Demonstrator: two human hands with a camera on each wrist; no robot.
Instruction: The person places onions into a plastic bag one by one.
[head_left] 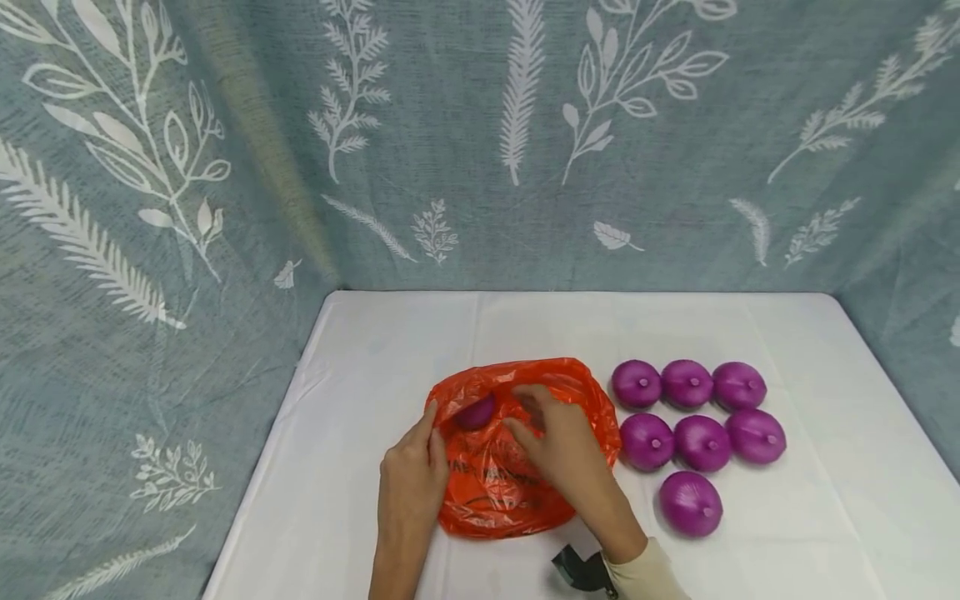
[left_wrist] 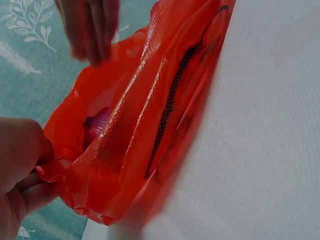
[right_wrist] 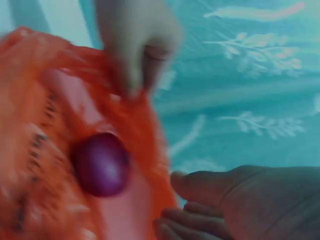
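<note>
An orange-red plastic bag (head_left: 510,500) with dark print lies on the white table, its mouth held apart. My left hand (head_left: 412,471) pinches the bag's left rim between thumb and fingers, as the left wrist view shows at the hand (left_wrist: 22,165). Inside the bag sits a round purple onion (right_wrist: 102,165), partly covered by the plastic in the head view. Over the bag's mouth hovers my right hand (head_left: 566,446), its fingers loosely bent with nothing between them. The right wrist view shows that hand (right_wrist: 240,200) beside the bag's rim, apart from the onion.
Several purple onions (head_left: 701,442) stand grouped right of the bag, with a single onion (head_left: 690,503) nearest the front. A black strap-like piece (head_left: 581,571) hangs by my right wrist. Patterned blue-green cloth (head_left: 465,150) surrounds the white table (head_left: 840,533).
</note>
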